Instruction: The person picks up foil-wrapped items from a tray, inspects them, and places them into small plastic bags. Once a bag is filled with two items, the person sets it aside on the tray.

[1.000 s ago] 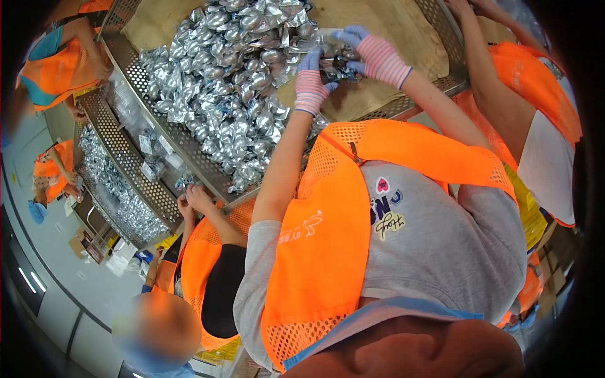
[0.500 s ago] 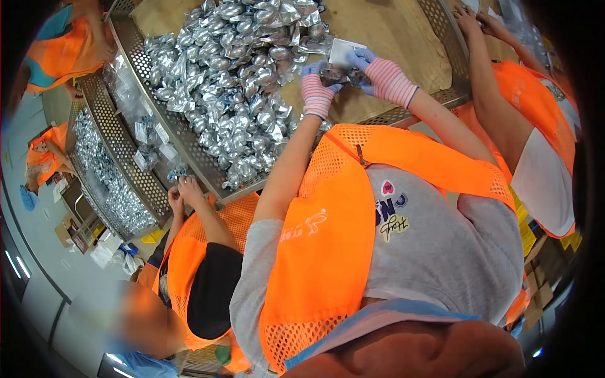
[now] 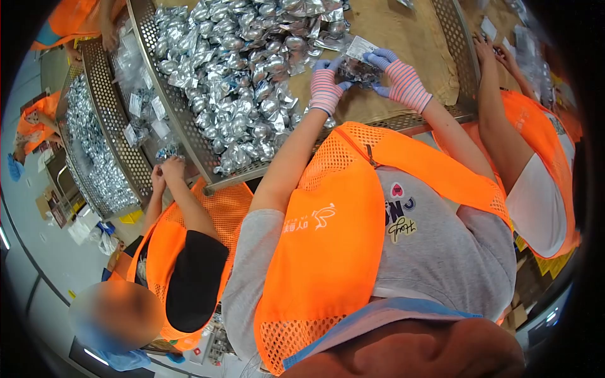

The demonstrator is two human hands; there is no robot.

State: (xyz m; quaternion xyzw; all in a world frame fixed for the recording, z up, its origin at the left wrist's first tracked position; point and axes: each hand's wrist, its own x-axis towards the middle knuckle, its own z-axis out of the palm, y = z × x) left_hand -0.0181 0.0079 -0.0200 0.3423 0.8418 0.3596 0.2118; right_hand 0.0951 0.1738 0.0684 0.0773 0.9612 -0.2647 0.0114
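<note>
My left hand (image 3: pixel 327 88), in a pink-and-blue striped glove, grips the left side of a clear plastic bag (image 3: pixel 358 73) with small shiny dark pieces inside. My right hand (image 3: pixel 404 82), gloved the same way, has its fingertips on the bag's right side. At the top of the bag is a white printed label (image 3: pixel 361 48). Exactly what the bag contains is too small to make out. Left of my hands lies a large heap of silver foil packets (image 3: pixel 242 79), rounded and shiny.
A perforated metal rim (image 3: pixel 165 94) bounds the tray, which is lined with brown sheeting (image 3: pixel 419 34). Co-workers in orange vests stand on both sides, one co-worker's hands (image 3: pixel 169 171) close at left. Another tray of silver packets (image 3: pixel 94 151) stands farther left.
My view has shifted, so the tray and my hands sit slightly lower and farther right. The bag stays between my hands, its white label now turned to show print.
</note>
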